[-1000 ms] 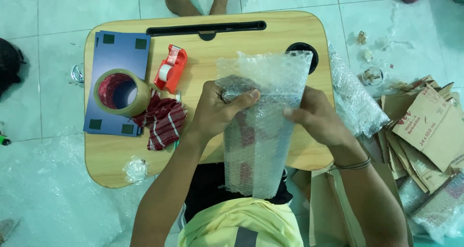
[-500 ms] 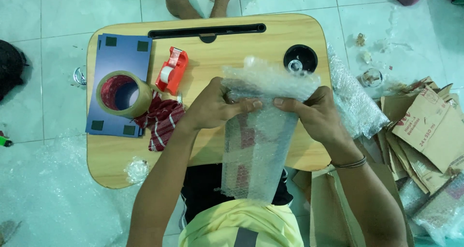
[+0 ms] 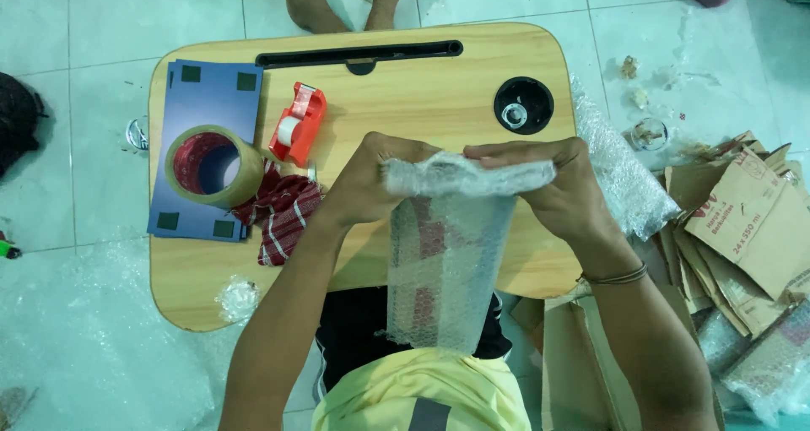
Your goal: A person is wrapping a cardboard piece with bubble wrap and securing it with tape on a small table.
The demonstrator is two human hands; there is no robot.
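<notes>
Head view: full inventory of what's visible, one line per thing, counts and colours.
bubble-wrapped item: 1, clear wrap over red and white, held above the table's near edge
lap table: 1, light wood, on the tiled floor
tape roll: 1, tan, on the blue sheets
blue sheets: small stack, dark blue, table's left side
tape dispenser: 1, red, beside the sheets
striped cloth: 1, red and white, beside the tape roll
cup hole: 1, black, table's far right
loose bubble wrap: 1 piece, clear, off the right edge
cardboard boxes: several, brown, floor at right
feet: 2, another person's, beyond the table
left hand: fingers gripping the wrap's top
right hand: likewise
</notes>
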